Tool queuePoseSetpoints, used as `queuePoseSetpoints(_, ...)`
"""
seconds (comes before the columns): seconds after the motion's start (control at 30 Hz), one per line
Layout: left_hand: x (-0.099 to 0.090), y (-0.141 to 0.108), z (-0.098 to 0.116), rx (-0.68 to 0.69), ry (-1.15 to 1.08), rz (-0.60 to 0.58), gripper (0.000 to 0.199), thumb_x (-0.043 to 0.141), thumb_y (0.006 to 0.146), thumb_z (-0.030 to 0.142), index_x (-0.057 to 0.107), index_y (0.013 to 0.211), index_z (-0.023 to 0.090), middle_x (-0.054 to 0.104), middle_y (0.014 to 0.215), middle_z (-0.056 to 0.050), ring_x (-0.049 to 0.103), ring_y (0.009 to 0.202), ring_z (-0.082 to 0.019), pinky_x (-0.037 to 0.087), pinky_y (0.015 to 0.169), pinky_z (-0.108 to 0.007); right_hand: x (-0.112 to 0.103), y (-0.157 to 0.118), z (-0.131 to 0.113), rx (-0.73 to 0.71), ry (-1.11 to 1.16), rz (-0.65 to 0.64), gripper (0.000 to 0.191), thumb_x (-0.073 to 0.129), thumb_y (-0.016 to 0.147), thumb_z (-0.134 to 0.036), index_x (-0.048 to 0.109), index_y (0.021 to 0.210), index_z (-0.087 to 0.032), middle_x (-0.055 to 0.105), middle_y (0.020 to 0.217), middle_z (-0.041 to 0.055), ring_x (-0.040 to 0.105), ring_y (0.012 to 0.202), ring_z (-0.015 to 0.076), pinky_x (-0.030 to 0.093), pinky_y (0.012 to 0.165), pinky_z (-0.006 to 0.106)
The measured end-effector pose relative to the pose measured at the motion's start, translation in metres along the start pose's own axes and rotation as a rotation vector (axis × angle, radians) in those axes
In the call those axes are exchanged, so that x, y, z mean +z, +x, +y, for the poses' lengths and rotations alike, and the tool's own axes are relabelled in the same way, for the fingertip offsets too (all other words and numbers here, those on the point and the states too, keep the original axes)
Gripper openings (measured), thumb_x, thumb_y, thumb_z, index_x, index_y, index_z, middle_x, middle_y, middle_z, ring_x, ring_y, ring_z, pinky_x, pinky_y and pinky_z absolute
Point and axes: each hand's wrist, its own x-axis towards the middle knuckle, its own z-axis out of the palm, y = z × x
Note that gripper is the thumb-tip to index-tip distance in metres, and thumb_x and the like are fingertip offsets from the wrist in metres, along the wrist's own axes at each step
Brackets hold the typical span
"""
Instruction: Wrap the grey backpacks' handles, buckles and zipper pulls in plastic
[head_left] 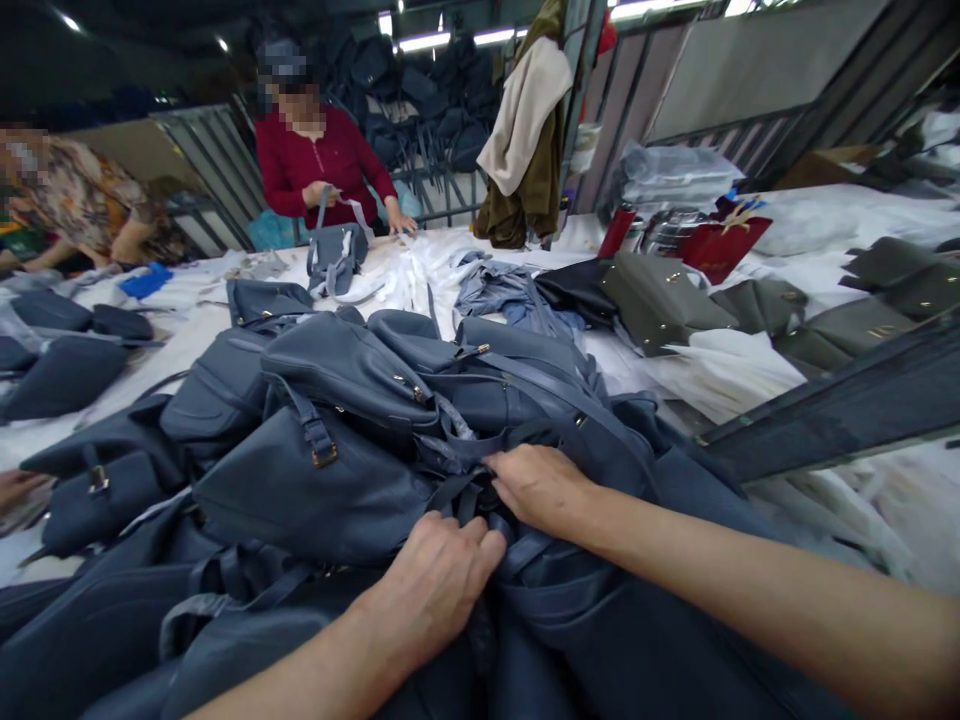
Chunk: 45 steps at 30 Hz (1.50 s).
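Note:
A heap of dark blue leather-like bags fills the table before me. My left hand point(444, 572) is closed, fingers curled round a dark strap point(459, 490) among the bags. Just right of it, my right hand point(541, 488) pinches at a strap in the same tangle; its fingertips are partly hidden. A dark blue bag point(322, 490) with a gold-buckled tab lies on its side left of my hands. Above it rests another bag point(337, 365) with gold zipper pulls. A long flat strap point(555, 385) runs across the bags behind my right hand.
Across the table, a person in a red top point(322, 165) handles a small blue bag point(336, 255). Another person point(97, 200) stands far left; a hand point(19, 495) shows at the left edge. Olive bags point(667, 300) and a dark metal beam point(840, 390) are right.

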Motion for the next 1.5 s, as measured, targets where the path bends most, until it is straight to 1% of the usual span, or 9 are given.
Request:
queuePoseSetpoints(0.2,0.002,-0.001,-0.001,0.009,0.003,-0.002,0.021,0.039,0.086,0.004,0.047,0.096,0.021,0.063,0.098,-0.005,0.063,0.073,-0.023,0.051,0.066,-0.038,-0.005,0.006,-0.003,-0.102,-0.068,-0.074,0.018,0.064,0.074,-0.012,0.074,0.089,-0.012,0.076,0.089,0.0186,0.072,0.087,0.0358,0.054,0.073,0.039)
queuePoseSetpoints(0.4,0.003,0.000,0.001,0.001,0.016,-0.001,0.018,0.038,0.089,0.007,0.047,0.096,0.021,0.064,0.097,-0.005,0.063,0.073,-0.022,0.050,0.070,-0.038,-0.019,0.003,-0.001,-0.057,-0.049,-0.068,0.030,0.049,0.086,-0.018,0.071,0.107,-0.014,0.076,0.098,0.0184,0.072,0.092,0.0326,0.055,0.072,0.036)
queuePoseSetpoints(0.7,0.000,0.002,0.002,-0.015,0.000,-0.049,0.016,0.039,0.092,0.010,0.048,0.098,0.021,0.064,0.100,-0.005,0.064,0.078,-0.022,0.049,0.077,-0.041,-0.009,0.002,-0.006,-0.024,0.032,-0.016,0.025,0.046,0.092,-0.012,0.069,0.099,-0.014,0.075,0.092,0.0177,0.072,0.089,0.0304,0.052,0.074,0.037)
queuePoseSetpoints(0.87,0.000,0.002,0.001,-0.007,-0.004,-0.044,0.017,0.039,0.091,0.009,0.050,0.098,0.020,0.064,0.098,-0.004,0.064,0.078,-0.023,0.049,0.076,-0.040,-0.005,-0.011,0.001,0.015,0.273,0.025,0.017,0.049,0.093,-0.017,0.065,0.097,-0.013,0.073,0.096,0.0196,0.070,0.092,0.0308,0.049,0.075,0.035)
queuePoseSetpoints(1.0,0.003,0.002,-0.003,-0.008,0.001,-0.031,0.022,0.040,0.090,0.008,0.050,0.105,0.020,0.065,0.100,-0.005,0.064,0.081,-0.022,0.048,0.075,-0.038,0.007,-0.003,0.004,0.012,0.638,-0.023,0.015,0.047,0.095,-0.022,0.058,0.087,-0.016,0.072,0.067,0.0064,0.070,0.073,0.0180,0.047,0.071,0.025)
queuePoseSetpoints(1.13,0.005,0.003,-0.005,0.018,0.028,-0.031,0.025,0.042,0.088,0.007,0.049,0.108,0.019,0.065,0.105,-0.006,0.064,0.079,-0.023,0.048,0.071,-0.037,0.017,0.013,0.002,0.104,1.010,-0.117,0.025,0.033,0.099,-0.024,0.053,0.085,-0.018,0.061,0.050,-0.0040,0.048,0.037,0.0081,0.039,0.044,0.018)
queuePoseSetpoints(1.27,0.004,0.003,-0.003,0.000,0.032,-0.002,0.019,0.044,0.087,0.007,0.050,0.099,0.021,0.065,0.096,-0.003,0.063,0.078,-0.022,0.046,0.073,-0.038,0.021,0.015,0.003,0.174,1.249,-0.198,0.032,0.036,0.098,-0.024,0.044,0.067,-0.021,0.037,0.034,-0.0112,0.029,0.029,0.0058,0.026,0.035,0.016)
queuePoseSetpoints(1.4,0.000,0.002,-0.002,0.002,0.016,0.004,0.014,0.046,0.089,0.010,0.050,0.096,0.021,0.066,0.094,-0.002,0.062,0.076,-0.021,0.045,0.073,-0.038,0.020,0.000,0.008,0.225,1.430,-0.214,0.032,0.033,0.099,-0.030,0.038,0.068,-0.023,0.025,0.037,-0.0151,0.015,0.030,0.0040,0.015,0.034,0.015)
queuePoseSetpoints(1.5,-0.004,-0.001,-0.006,0.016,0.006,0.027,0.015,0.048,0.089,0.010,0.050,0.096,0.022,0.067,0.101,0.000,0.061,0.075,-0.020,0.042,0.070,-0.036,0.016,-0.019,0.010,0.269,1.538,-0.192,0.032,0.031,0.099,-0.033,0.036,0.070,-0.022,0.034,0.048,-0.0128,0.015,0.033,0.0020,0.013,0.034,0.015)
